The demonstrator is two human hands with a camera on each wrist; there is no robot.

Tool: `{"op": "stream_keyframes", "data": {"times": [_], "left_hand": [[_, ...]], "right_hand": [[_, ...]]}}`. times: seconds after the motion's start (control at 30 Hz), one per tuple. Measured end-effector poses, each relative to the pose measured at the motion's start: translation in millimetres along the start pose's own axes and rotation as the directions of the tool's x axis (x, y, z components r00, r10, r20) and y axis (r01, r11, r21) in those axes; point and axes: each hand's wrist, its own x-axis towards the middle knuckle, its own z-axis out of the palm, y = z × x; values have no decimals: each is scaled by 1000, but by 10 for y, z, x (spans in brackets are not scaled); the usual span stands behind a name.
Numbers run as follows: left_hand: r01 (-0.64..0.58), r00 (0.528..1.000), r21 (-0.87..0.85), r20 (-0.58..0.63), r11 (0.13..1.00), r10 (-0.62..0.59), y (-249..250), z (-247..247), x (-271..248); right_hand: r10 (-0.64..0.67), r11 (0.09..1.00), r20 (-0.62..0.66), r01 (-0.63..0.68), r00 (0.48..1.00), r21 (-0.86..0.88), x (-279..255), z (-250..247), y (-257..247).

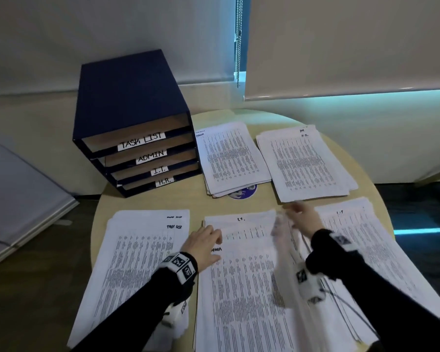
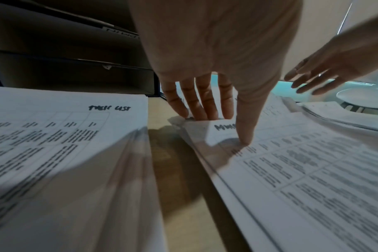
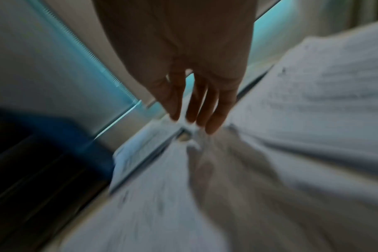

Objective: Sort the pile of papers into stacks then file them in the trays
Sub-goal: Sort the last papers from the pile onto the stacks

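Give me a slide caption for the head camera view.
Left hand pinches the middle pile's top sheet; blurred right hand open above it; labelled trays behind.

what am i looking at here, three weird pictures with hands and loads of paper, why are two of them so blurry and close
There is no machine here: a person sorts papers with bare hands and wears three cameras. The wide picture comes from the head. The two close ones come from the wrists, looking along the fingers, so they blur when a hand moves.

On the round table stands a blue file tray unit with slots labelled TASK LIST, ADMIN, I.T. and H.R., all looking empty from here. Around it lie printed paper stacks, among them a task list stack and the middle pile.

The left hand pinches the top sheet's corner on the middle pile, thumb on top and fingers behind it. The right hand is blurred, fingers straight, holding nothing clearly.
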Motion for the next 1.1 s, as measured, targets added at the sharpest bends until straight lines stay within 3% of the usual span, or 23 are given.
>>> {"op": "stream_keyframes", "data": {"times": [0.07,0.13,0.2,0.3,0.4,0.5,0.57,0.63,0.77,0.93,1.1], "left_hand": [[6,1000,12,-13,1000,-6,-9,12,-16],[2,999,26,-36,1000,-1,7,23,-41],[2,999,12,-52,1000,-1,27,18,-51],[-16,999,-45,-34,999,14,73,-69,-75],[-88,996,-149,-44,985,82,126,-164,-145],[-126,992,-195,-4,973,127,161,-185,-226],[-78,997,-249,8,965,83,122,-164,-222],[40,999,-312,-5,949,-44,50,-154,-177],[207,977,-254,-5,945,-215,-106,-158,-129],[200,978,-231,98,952,-182,-228,-186,-121],[107,994,-169,-13,980,-111,-167,-193,-163]], "right_hand": [[16,988,154,9,988,-155,-342,318,96],[65,921,126,-11,990,-390,-606,543,189],[84,885,45,-54,995,-463,-794,657,212],[95,928,-22,-96,995,-361,-869,679,214],[111,959,1,-107,994,-264,-838,578,247],[40,970,12,-36,999,-240,-806,501,336],[-40,972,12,42,999,-232,-832,479,379],[-113,972,43,120,993,-201,-879,484,433],[-152,977,124,168,981,-131,-992,483,496],[-154,984,136,165,979,-67,-1066,505,557],[-164,984,111,171,980,-54,-1052,526,540]]}}
